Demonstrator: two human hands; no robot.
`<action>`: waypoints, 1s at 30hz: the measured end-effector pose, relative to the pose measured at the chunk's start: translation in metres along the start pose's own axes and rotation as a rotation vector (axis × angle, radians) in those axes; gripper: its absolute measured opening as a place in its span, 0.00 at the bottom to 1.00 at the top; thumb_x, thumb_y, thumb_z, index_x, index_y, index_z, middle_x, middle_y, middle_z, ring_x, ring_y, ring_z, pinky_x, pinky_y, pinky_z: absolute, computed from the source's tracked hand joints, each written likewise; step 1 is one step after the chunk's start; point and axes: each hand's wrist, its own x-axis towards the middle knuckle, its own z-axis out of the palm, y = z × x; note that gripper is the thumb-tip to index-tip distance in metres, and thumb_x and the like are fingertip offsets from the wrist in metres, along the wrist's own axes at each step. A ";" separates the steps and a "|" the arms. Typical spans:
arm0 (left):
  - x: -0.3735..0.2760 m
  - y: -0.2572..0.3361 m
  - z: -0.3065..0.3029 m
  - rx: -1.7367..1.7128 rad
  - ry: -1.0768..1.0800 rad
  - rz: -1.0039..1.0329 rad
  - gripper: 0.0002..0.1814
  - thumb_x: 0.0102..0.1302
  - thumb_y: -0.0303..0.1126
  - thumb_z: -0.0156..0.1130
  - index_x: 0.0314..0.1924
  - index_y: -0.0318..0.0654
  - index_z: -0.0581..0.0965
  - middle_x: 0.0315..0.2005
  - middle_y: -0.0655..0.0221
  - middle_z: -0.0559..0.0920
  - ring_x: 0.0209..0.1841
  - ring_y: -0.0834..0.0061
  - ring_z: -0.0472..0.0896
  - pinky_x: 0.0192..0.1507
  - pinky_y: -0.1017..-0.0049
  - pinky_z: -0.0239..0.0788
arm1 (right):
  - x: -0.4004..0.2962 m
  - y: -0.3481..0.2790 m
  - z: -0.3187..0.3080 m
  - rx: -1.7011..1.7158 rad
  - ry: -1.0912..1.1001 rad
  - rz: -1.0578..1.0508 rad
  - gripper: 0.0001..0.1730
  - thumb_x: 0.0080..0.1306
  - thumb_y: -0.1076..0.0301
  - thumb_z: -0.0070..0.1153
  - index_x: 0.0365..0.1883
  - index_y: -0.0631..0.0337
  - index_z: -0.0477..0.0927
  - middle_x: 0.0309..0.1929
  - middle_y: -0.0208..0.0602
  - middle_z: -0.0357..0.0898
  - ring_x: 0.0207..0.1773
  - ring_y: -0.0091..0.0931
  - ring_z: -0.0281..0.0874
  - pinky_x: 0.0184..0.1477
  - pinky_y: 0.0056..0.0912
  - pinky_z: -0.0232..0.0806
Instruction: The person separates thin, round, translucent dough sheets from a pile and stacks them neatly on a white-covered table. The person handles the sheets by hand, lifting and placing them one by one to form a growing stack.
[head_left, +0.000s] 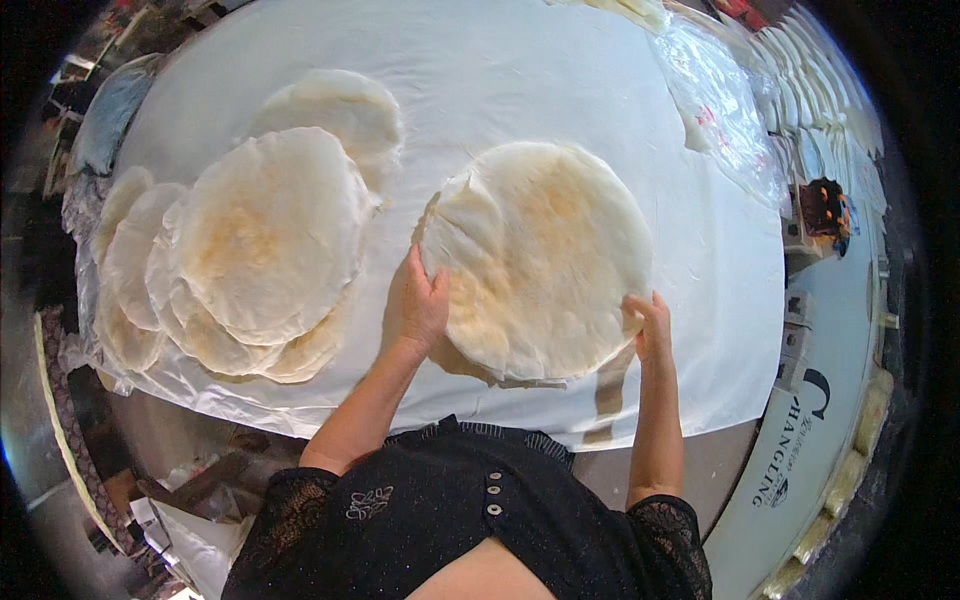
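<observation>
A large round pad (547, 255), off-white with tan patches and seemingly of soft fibre wadding, lies before me at a white-covered table (480, 97). My left hand (426, 304) grips its left edge, thumb on top and fingers mostly hidden beneath. On the opposite side, my right hand (651, 324) pinches the lower right rim. A crease runs across the pad's upper left, and its shadow falls on the cloth around the lower left edge. To the left is an overlapping pile of similar round pads (270, 232), with another pad (360, 112) partly under it at the back.
Clear plastic bags (720, 112) lie over the table's far right corner. Beyond them are stacked folded white pieces (810, 82) and a dark object with orange parts (823, 210). A pale panel bearing lettering (772, 420) stands at the right. Crumpled plastic (86, 210) hangs along the left edge.
</observation>
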 end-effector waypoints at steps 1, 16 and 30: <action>-0.002 0.010 -0.007 -0.011 -0.009 -0.065 0.30 0.65 0.29 0.49 0.65 0.25 0.56 0.58 0.46 0.69 0.60 0.56 0.69 0.62 0.66 0.59 | -0.005 -0.004 0.006 -0.280 0.193 -0.208 0.27 0.59 0.71 0.55 0.58 0.67 0.69 0.53 0.45 0.74 0.55 0.39 0.72 0.57 0.40 0.65; 0.011 -0.069 0.011 0.041 0.206 0.055 0.35 0.62 0.32 0.57 0.67 0.31 0.56 0.60 0.47 0.70 0.61 0.55 0.71 0.61 0.65 0.61 | 0.055 -0.036 0.251 -1.470 -0.341 -1.212 0.34 0.69 0.46 0.40 0.70 0.52 0.60 0.75 0.30 0.50 0.78 0.33 0.37 0.74 0.54 0.24; -0.060 -0.058 -0.050 -0.096 0.280 0.109 0.27 0.63 0.30 0.59 0.61 0.32 0.65 0.48 0.58 0.77 0.42 0.75 0.78 0.40 0.76 0.74 | 0.064 -0.034 0.256 -1.660 -0.375 -1.122 0.32 0.72 0.47 0.33 0.72 0.48 0.56 0.76 0.28 0.47 0.79 0.32 0.33 0.74 0.52 0.22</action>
